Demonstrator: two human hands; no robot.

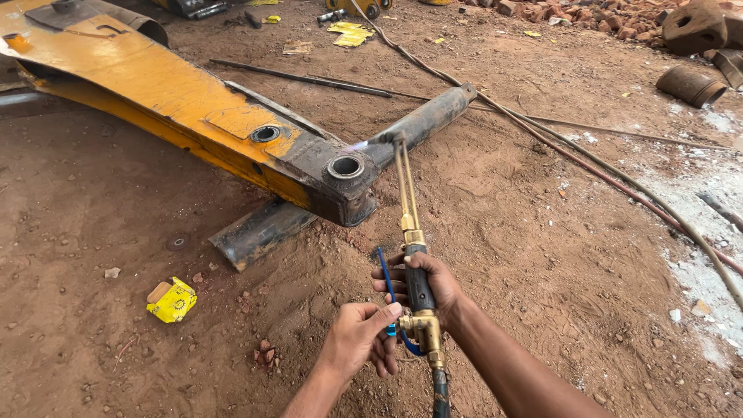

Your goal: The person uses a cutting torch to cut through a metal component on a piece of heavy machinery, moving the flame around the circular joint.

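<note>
My right hand (439,288) grips the black handle of a brass gas cutting torch (408,203). The torch's long brass tubes reach forward to a nozzle with a small pale flame beside the dark end boss (345,167) of a big yellow steel arm (147,81). My left hand (362,337) rests with its fingers on the brass valve block (419,328) at the torch's rear, next to a thin blue lever. A dark hose (440,393) leaves the torch toward me.
A black steel cylinder (422,121) lies under the yellow arm on red dirt. Long hoses (588,166) and thin rods (302,77) run across the ground at right. A yellow crumpled packet (172,300), brick rubble (604,15) and rusty metal parts (691,83) lie around.
</note>
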